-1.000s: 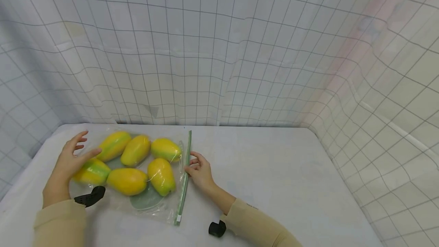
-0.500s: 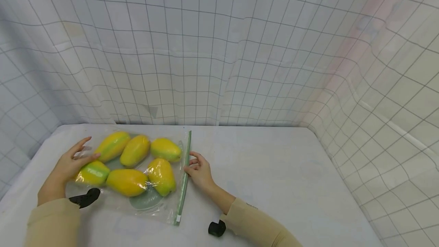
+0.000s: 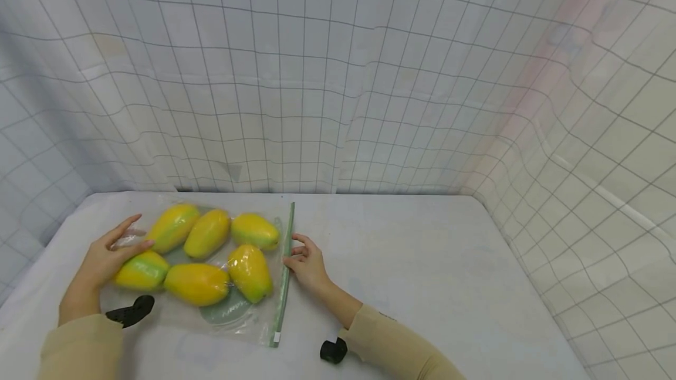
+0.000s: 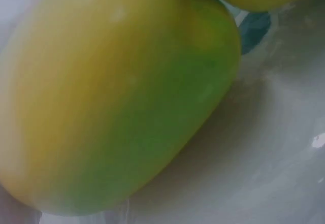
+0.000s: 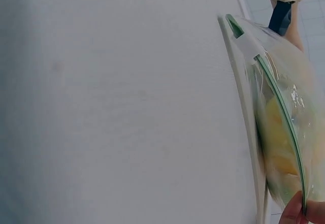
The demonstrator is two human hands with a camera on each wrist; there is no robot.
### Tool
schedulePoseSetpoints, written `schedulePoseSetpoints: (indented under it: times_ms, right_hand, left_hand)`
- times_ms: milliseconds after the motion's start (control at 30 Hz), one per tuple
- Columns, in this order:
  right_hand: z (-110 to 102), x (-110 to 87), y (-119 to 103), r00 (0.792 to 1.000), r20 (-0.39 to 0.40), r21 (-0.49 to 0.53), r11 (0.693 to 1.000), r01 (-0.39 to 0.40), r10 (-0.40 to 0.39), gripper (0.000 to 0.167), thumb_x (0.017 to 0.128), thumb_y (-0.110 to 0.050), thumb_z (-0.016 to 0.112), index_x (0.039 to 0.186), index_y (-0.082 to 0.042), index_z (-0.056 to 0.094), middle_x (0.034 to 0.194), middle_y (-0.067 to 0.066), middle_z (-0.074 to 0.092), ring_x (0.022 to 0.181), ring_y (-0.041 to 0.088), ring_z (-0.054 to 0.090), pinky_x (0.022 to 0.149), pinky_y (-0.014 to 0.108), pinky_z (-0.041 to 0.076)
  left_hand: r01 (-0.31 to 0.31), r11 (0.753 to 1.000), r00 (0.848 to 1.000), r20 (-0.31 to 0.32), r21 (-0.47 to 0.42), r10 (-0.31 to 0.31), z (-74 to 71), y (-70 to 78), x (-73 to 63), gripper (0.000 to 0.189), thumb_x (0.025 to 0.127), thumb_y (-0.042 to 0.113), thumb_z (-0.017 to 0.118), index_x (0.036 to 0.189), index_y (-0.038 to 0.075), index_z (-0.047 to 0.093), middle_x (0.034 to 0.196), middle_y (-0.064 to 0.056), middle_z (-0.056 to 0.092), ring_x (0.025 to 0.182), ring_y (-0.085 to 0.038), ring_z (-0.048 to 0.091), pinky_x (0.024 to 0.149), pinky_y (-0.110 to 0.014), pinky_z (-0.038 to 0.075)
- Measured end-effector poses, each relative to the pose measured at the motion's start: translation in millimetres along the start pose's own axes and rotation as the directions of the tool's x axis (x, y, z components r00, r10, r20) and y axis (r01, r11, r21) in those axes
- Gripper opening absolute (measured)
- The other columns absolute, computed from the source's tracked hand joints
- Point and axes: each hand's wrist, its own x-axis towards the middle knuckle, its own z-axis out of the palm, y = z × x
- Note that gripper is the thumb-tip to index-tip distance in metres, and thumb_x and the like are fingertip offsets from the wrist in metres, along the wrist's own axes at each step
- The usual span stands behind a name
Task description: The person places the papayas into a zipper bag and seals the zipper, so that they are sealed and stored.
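A clear slider zip bag (image 3: 248,328) with a green zip strip (image 3: 284,289) lies on the table's left half. Several yellow-green fruits, like papayas (image 3: 196,284), are inside it in two rows. My left hand (image 3: 100,260) rests at the bag's left end, thumb over the near-left papaya (image 3: 142,271) and fingers stretched out. That fruit fills much of the left wrist view. At the other end, my right hand (image 3: 308,265) pinches the zip strip between thumb and fingers. The white slider (image 5: 249,46) sits at the strip's near end, shown close in the right wrist view.
A white cloth covers the table (image 3: 422,274). Gridded white curtains (image 3: 327,87) stand behind and at both sides. A black wrist camera (image 3: 132,311) is worn at the left wrist, and another black camera (image 3: 334,350) at the right.
My left hand has shifted a little left and down, settling against the near-left papaya. The near-row fruits have moved slightly. My right hand keeps its hold on the zip strip.
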Motion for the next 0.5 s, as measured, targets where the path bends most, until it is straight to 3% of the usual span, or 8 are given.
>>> schedulePoseSetpoints:
  times_ms: [267,333,400,433,500]
  right_hand:
    - [-9.7,-2.5,-1.7,1.000,0.010,0.009,1.000,-0.021,0.021,0.049,0.079,0.011,0.060,0.125,0.003,0.047,0.087,0.016,0.059,0.064,0.007,0.055,0.060,0.024,0.051]
    - [-14.9,-4.2,-3.3,0.999,0.025,0.014,0.999,-0.029,0.029,0.049,0.079,0.011,0.059,0.126,0.002,0.047,0.089,0.017,0.060,0.067,0.008,0.056,0.062,0.026,0.052]
    - [-21.4,-5.5,-3.9,0.999,0.041,0.017,0.999,-0.037,0.036,0.049,0.080,0.010,0.059,0.127,0.002,0.046,0.090,0.016,0.060,0.068,0.009,0.057,0.063,0.026,0.052]
    - [-24.9,-5.9,-4.1,0.998,0.050,0.018,0.999,-0.041,0.040,0.049,0.080,0.010,0.059,0.127,0.001,0.046,0.090,0.016,0.059,0.068,0.009,0.057,0.064,0.026,0.052]
    - [-32.1,-6.1,-4.2,0.997,0.064,0.013,0.999,-0.041,0.040,0.050,0.080,0.009,0.059,0.128,0.001,0.046,0.090,0.015,0.059,0.069,0.009,0.057,0.065,0.026,0.052]
  left_hand:
    - [-0.039,0.994,0.998,-0.050,-0.101,0.034,11.5,4.6,-10.7,0.071,0.087,0.033,0.060,0.146,0.032,0.020,0.087,0.041,0.039,0.129,-0.049,0.010,0.097,-0.068,0.006]
    - [-0.045,0.995,0.998,-0.056,-0.090,0.040,15.0,5.4,-13.0,0.070,0.087,0.032,0.060,0.145,0.033,0.021,0.088,0.040,0.040,0.126,-0.033,0.031,0.097,-0.067,0.010]
    - [-0.054,0.996,0.997,-0.054,-0.070,0.050,18.6,6.7,-15.6,0.070,0.087,0.032,0.060,0.145,0.032,0.022,0.089,0.039,0.039,0.111,-0.007,0.045,0.095,-0.065,0.017]
    - [-0.060,0.997,0.997,-0.050,-0.054,0.057,20.0,7.5,-17.2,0.070,0.087,0.032,0.060,0.146,0.031,0.022,0.090,0.038,0.039,0.099,0.004,0.045,0.093,-0.063,0.021]
    - [-0.074,0.997,0.996,-0.042,-0.025,0.073,22.7,9.1,-20.3,0.069,0.087,0.031,0.060,0.146,0.030,0.023,0.092,0.036,0.040,0.082,0.019,0.037,0.090,-0.047,0.032]
